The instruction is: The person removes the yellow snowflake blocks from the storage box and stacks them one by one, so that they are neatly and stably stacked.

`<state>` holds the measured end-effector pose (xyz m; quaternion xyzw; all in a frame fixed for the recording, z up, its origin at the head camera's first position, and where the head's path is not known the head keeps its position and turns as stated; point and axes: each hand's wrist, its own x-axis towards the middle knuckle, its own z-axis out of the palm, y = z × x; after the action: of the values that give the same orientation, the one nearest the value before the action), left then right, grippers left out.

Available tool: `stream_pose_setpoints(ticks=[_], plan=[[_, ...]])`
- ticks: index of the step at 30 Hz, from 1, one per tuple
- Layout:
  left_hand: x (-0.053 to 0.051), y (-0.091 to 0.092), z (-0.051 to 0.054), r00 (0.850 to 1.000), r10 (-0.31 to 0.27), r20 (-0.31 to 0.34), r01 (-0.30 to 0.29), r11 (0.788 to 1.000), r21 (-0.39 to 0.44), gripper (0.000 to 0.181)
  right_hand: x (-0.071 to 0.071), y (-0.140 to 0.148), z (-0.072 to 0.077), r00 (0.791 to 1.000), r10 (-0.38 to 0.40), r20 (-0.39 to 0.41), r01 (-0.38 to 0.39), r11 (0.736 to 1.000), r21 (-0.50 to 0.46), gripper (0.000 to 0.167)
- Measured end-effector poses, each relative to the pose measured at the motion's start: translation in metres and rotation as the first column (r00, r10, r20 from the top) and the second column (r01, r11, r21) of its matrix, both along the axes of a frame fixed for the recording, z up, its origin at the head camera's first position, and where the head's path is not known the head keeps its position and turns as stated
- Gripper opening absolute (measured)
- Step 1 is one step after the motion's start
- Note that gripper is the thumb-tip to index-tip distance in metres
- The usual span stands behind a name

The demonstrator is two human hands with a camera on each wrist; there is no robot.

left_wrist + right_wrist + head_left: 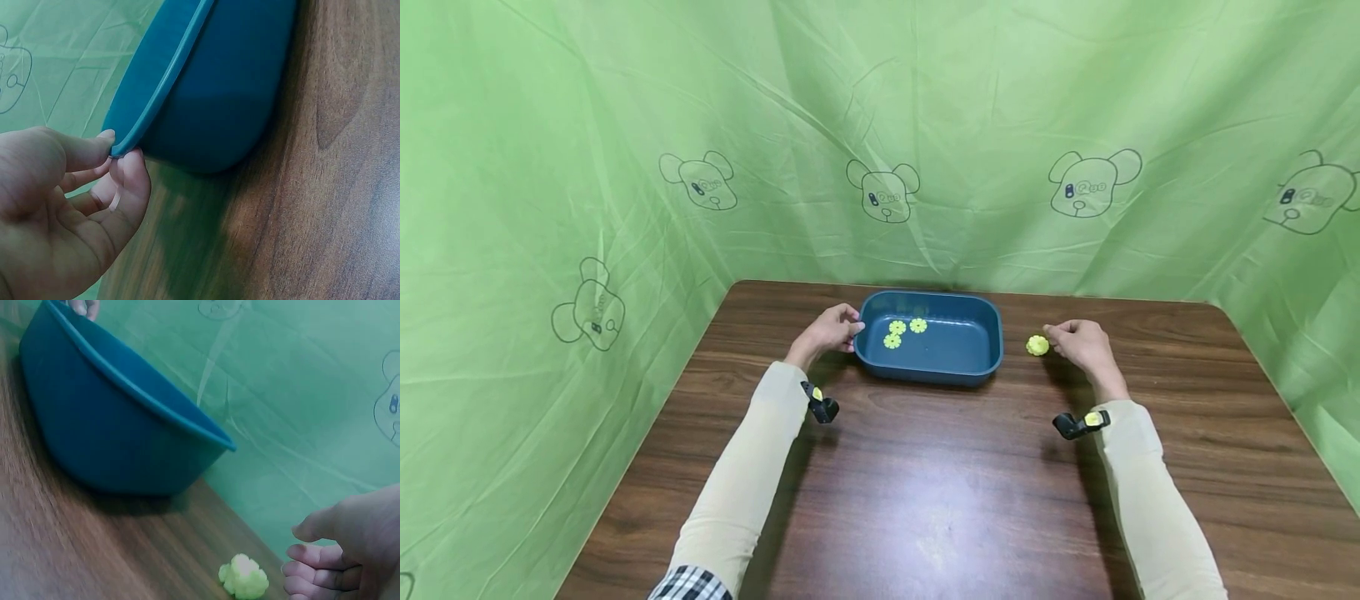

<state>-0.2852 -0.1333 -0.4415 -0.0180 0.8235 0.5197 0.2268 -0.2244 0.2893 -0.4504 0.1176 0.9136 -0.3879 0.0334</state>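
Note:
A dark blue plastic basin [927, 372] sits toward the back of the table. Its rim [164, 87] is pinched at the left end between the thumb and fingers of my left hand [831, 330]. Inside the basin, toward its left, lie three flat yellow flower-shaped pieces [892, 341]. A pale yellow lumpy flower-shaped piece [244, 577], perhaps a small stack, lies on the wood right of the basin. Just beside it hovers my right hand [1081, 345], thumb and forefinger slightly apart, with nothing seen between them in the right wrist view.
The brown wooden table [880, 500] has a glossy patch of reflected light near the front. A green cloth [970, 108] printed with bear-like heads hangs behind and along both sides. Each wrist wears a small black camera [1081, 424].

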Motion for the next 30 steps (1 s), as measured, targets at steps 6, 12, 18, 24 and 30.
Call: stream_pose_setpoints(ticks=[6, 12, 18, 24, 30], plan=[[0.000, 0.000, 0.000, 1.000, 0.003, 0.003, -0.003, 1.000, 0.005, 0.025, -0.001, -0.008, 0.010, 0.999, 0.024, -0.042, -0.022, 0.999, 0.037, 0.055], [-0.001, 0.001, -0.001, 1.000, 0.005, 0.000, -0.005, 1.000, -0.002, 0.025, -0.004, -0.019, 0.018, 0.997, 0.048, -0.061, -0.045, 0.998, 0.040, 0.058], [0.000, 0.000, -0.002, 1.000, 0.007, -0.004, -0.007, 1.000, -0.001, 0.025, -0.009, -0.033, 0.020, 0.993, 0.078, -0.083, -0.076, 0.997, 0.031, 0.054], [0.000, 0.000, -0.001, 1.000, 0.010, -0.001, -0.010, 1.000, 0.005, 0.025, -0.013, -0.053, 0.023, 0.987, 0.106, -0.119, -0.101, 0.994, 0.043, 0.046], [0.001, 0.002, 0.001, 1.000, 0.008, -0.012, -0.008, 1.000, -0.008, 0.025, -0.015, -0.076, 0.025, 0.980, 0.122, -0.155, -0.118, 0.992, 0.034, 0.036]])
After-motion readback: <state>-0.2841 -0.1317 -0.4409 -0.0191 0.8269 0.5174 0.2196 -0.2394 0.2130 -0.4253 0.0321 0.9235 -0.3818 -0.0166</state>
